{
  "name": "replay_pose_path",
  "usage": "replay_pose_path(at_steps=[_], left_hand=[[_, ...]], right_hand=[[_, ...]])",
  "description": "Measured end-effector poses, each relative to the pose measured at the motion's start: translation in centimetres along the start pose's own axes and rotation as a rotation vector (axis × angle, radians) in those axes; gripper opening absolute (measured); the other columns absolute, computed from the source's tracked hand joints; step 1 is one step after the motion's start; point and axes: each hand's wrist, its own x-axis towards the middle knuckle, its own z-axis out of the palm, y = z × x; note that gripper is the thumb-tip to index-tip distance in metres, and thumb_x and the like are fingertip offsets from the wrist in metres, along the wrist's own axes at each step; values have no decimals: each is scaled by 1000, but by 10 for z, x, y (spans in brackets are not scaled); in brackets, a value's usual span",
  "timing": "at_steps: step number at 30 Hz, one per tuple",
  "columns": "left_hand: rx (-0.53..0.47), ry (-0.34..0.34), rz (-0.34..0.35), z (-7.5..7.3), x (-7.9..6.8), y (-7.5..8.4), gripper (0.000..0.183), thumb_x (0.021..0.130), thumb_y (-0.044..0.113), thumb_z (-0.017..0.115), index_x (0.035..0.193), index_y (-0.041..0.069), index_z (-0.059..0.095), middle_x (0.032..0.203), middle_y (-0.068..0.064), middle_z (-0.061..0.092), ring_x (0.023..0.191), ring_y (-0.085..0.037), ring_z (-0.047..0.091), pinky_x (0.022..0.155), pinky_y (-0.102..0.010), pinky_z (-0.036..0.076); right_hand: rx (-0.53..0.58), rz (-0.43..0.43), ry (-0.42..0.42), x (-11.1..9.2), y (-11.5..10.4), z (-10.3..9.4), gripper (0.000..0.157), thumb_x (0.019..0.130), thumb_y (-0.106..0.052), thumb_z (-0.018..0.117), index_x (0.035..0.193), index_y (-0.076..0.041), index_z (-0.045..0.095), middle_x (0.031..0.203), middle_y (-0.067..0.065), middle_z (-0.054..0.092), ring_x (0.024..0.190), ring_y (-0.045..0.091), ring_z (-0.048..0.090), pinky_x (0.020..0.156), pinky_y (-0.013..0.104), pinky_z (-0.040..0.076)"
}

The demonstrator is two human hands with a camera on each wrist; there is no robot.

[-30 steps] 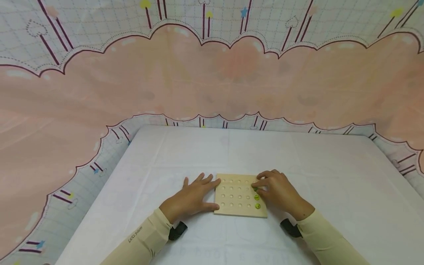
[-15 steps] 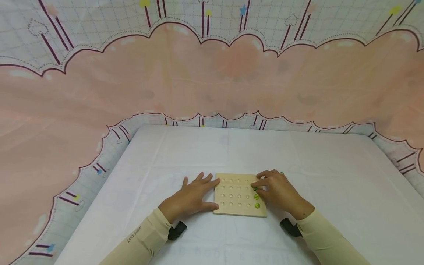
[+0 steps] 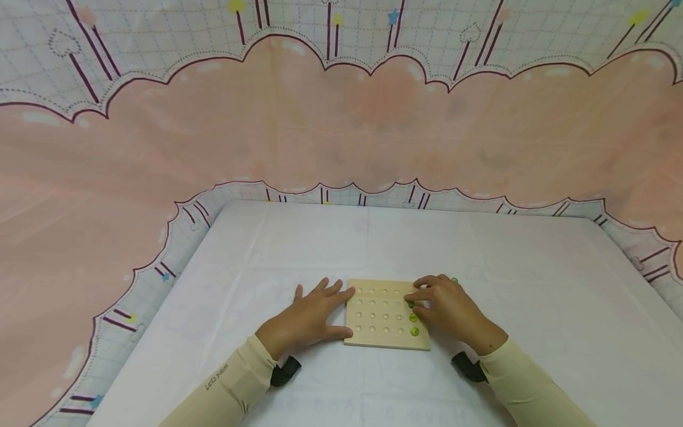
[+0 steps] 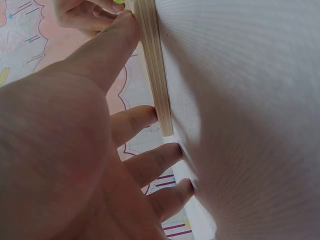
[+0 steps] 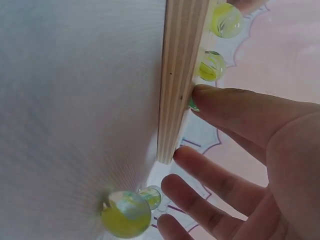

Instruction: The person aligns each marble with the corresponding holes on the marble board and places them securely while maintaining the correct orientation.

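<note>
A square wooden board point(image 3: 379, 339) with rows of round hollows lies flat on the white table. My left hand point(image 3: 304, 320) has its fingers spread, with thumb and index finger at the board's left edge point(image 4: 156, 70). Two yellow-green marbles point(image 3: 414, 331) sit in hollows of the right column, nearest me. Just beyond them, my right hand point(image 3: 453, 311) pinches a green marble point(image 5: 194, 104) between thumb and index finger, low at the board. Most of that marble is hidden by the thumb. The other right fingers reach past the board's far right corner.
Two loose marbles, a large-looking yellow one point(image 5: 126, 215) and another behind it point(image 5: 152, 197), lie on the table right of the board. One green marble point(image 3: 454, 279) shows beyond my right hand. A patterned cloth point(image 3: 341, 130) hangs behind the white table point(image 3: 320, 237).
A green marble has come into view beyond the right hand. Both hands and the board stay practically still.
</note>
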Motion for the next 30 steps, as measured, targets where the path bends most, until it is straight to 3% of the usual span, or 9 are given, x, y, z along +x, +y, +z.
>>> replay_pose_path(at_steps=[13,30], left_hand=[[-2,4,8,0,1,-2,83,73,63,61,144,35,28,153,-1,24,143,-28,11,104,-69,5],[-3,-4,3,2,2,-2,83,73,64,60,144,36,27,153,0,22,144,-27,10,105,-69,4]], right_hand=[[18,68,29,-1,8,-13,25,77,-25,74,102,-22,73,117,7,62,108,28,54,89,51,42],[16,140,41,-4,30,-14,24,73,-22,77,97,-21,75,116,9,63,107,31,54,87,54,42]])
